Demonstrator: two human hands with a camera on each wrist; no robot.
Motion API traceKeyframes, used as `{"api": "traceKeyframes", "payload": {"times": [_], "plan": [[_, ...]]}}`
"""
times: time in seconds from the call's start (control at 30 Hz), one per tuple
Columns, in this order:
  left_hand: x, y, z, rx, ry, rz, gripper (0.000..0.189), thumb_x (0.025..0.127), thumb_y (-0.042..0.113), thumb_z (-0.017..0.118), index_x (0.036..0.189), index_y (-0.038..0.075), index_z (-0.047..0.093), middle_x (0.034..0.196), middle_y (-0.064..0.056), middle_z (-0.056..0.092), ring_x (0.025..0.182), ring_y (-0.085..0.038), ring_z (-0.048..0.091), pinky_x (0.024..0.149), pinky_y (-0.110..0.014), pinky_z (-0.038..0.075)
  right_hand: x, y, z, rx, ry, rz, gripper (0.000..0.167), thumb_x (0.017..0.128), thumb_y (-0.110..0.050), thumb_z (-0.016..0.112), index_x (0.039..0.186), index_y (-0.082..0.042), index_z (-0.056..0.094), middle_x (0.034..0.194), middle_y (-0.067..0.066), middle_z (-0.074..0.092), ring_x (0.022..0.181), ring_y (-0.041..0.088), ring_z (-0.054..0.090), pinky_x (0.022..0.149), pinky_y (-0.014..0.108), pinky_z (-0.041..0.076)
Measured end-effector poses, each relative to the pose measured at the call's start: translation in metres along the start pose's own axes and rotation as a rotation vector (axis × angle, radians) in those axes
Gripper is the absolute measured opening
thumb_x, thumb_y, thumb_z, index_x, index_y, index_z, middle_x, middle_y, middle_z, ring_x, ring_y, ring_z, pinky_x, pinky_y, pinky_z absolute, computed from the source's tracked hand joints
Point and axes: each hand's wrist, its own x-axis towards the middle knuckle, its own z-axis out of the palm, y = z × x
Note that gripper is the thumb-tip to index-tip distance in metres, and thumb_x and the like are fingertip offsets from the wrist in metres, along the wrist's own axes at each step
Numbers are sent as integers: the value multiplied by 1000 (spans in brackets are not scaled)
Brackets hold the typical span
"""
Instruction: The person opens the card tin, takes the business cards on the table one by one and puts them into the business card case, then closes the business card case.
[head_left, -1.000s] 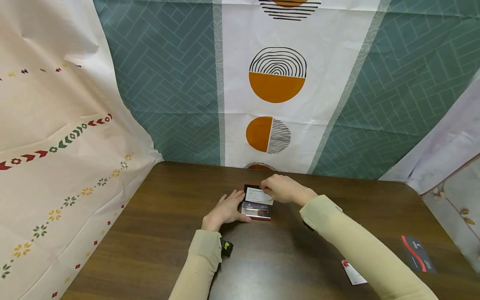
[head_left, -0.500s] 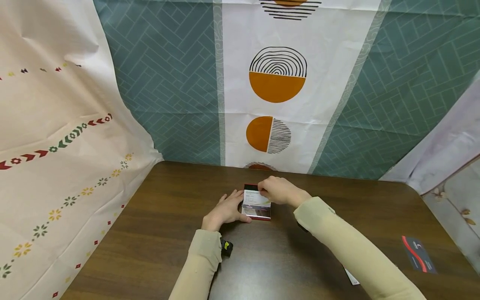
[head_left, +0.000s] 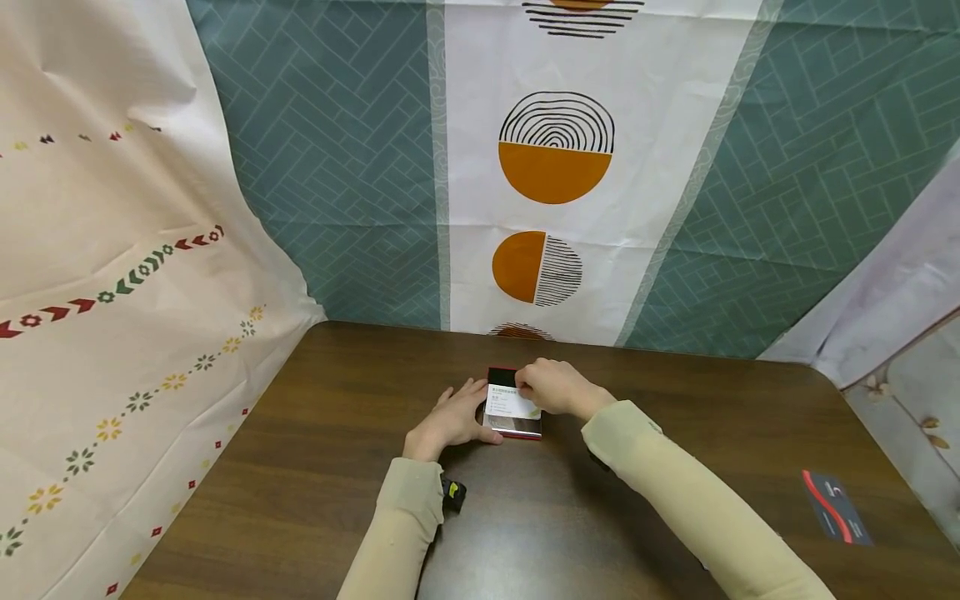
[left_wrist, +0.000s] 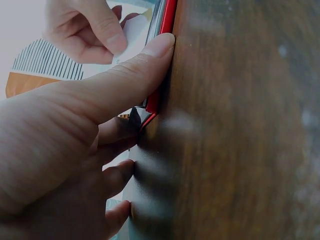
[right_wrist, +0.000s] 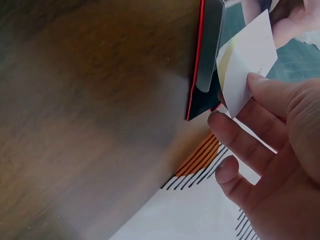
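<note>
A business card case [head_left: 517,432] with red edges lies opened out on the table, showing a black part at the far side and a shiny metal part at the near side. My left hand [head_left: 448,423] grips its left end, thumb along the near edge and index finger at the side, as the left wrist view shows. Between thumb and fingers of my right hand [head_left: 557,388] is a white business card [head_left: 504,402] with green print. In the right wrist view this card [right_wrist: 250,60] tilts over the case [right_wrist: 207,60]. My right fingertips hide the card's far right corner.
A dark business card [head_left: 837,508] with a red wavy stripe lies at the right of the brown table [head_left: 337,467]. Only a sliver of another card peeks out beside the right sleeve [head_left: 697,500]. Patterned cloth [head_left: 360,167] hangs behind the table.
My right hand has brought the white card left and nearer, over the metal part, covering the dark card print seen there before. The left hand has stayed in place.
</note>
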Motion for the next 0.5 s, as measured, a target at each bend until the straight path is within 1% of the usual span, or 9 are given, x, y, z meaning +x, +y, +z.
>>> {"api": "traceKeyframes", "payload": {"times": [0.2, 0.5], "plan": [[0, 1, 0, 2, -1, 2, 90, 77, 41, 83, 149, 9, 41, 157, -11, 31, 147, -30, 17, 116, -53, 10, 0, 0, 7, -16, 7, -15, 16, 94, -13, 65, 78, -18, 64, 71, -7, 55, 63, 14, 50, 57, 30, 46], [0, 1, -1, 22, -1, -4, 94, 77, 44, 81, 150, 4, 37, 157, -10, 31, 147, -29, 17, 117, -52, 10, -3, -1, 13, -27, 25, -29, 18, 91, -11, 68, 75, -19, 65, 69, -8, 53, 62, 13, 50, 58, 31, 46]]}}
